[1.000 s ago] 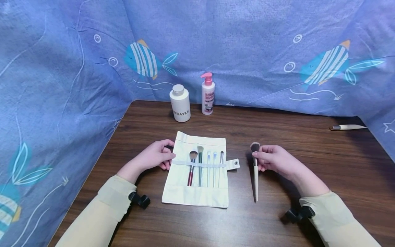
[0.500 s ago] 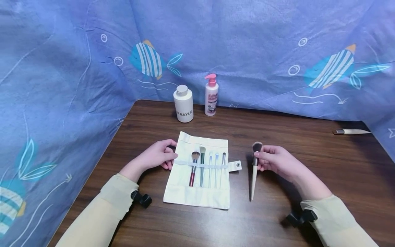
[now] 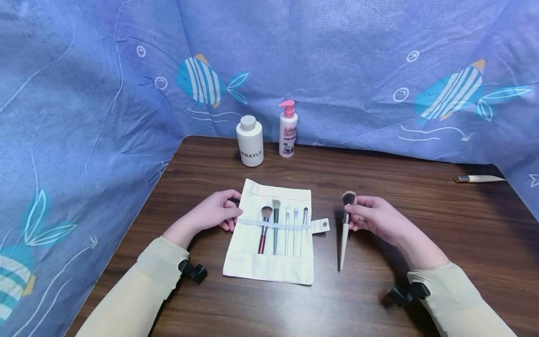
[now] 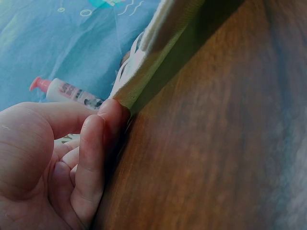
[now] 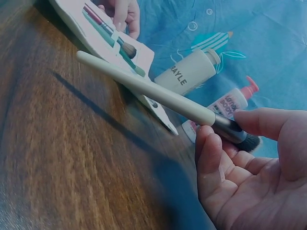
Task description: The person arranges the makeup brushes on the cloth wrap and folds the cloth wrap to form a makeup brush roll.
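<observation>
A white cloth brush roll (image 3: pixel 269 276) lies unfolded on the table, with several makeup brushes tucked under its elastic band, among them a red-handled one (image 3: pixel 262 241) and a green-handled one (image 3: pixel 275 229). My left hand (image 3: pixel 216 210) pinches the roll's left edge between thumb and fingers; the left wrist view shows that edge (image 4: pixel 136 84) lifted a little. To the right of the roll, my right hand (image 3: pixel 372 215) pinches a makeup brush (image 5: pixel 148 88) by its dark metal ferrule. Its bristles point away from me and the pale handle slants down toward me, above the table.
At the back stand a white bottle (image 3: pixel 251 145) and a pink-topped pump bottle (image 3: pixel 288 133). Another pale-handled brush (image 3: pixel 482 179) lies at the far right edge. A snap tab (image 3: pixel 321 225) sticks out from the roll's right side. A blue fish-print curtain (image 3: pixel 337 70) hangs behind the table.
The brush in my right hand has tilted, its handle end swinging slightly left toward the roll. My left hand keeps its pinch on the roll's edge. The head view has shifted slightly.
</observation>
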Demonstrator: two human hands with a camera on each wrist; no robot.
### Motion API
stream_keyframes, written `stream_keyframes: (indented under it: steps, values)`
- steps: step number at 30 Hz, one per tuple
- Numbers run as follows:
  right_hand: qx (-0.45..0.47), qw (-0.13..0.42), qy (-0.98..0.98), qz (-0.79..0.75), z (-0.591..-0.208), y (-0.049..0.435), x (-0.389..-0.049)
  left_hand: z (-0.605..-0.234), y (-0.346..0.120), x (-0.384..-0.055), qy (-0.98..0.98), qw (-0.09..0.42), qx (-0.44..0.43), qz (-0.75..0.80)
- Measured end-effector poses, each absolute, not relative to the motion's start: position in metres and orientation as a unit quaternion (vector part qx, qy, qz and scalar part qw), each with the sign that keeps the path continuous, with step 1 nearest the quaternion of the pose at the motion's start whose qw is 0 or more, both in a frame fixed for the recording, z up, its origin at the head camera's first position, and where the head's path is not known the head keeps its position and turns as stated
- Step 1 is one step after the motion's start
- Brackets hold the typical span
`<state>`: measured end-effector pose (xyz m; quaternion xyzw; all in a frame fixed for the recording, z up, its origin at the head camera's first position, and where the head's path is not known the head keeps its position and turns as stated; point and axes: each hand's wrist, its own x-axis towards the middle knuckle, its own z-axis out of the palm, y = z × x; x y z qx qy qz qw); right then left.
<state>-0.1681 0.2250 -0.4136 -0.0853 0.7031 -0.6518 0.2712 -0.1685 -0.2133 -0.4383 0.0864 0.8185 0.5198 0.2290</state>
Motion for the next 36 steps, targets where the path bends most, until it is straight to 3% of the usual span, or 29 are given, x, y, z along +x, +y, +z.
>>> stream_keyframes:
  steps: [36]
  values:
    - [-0.082,0.259,0.706,-0.654,-0.417,0.212,-0.175,-0.437,-0.214,-0.168,0.817,0.230,0.084,0.522]
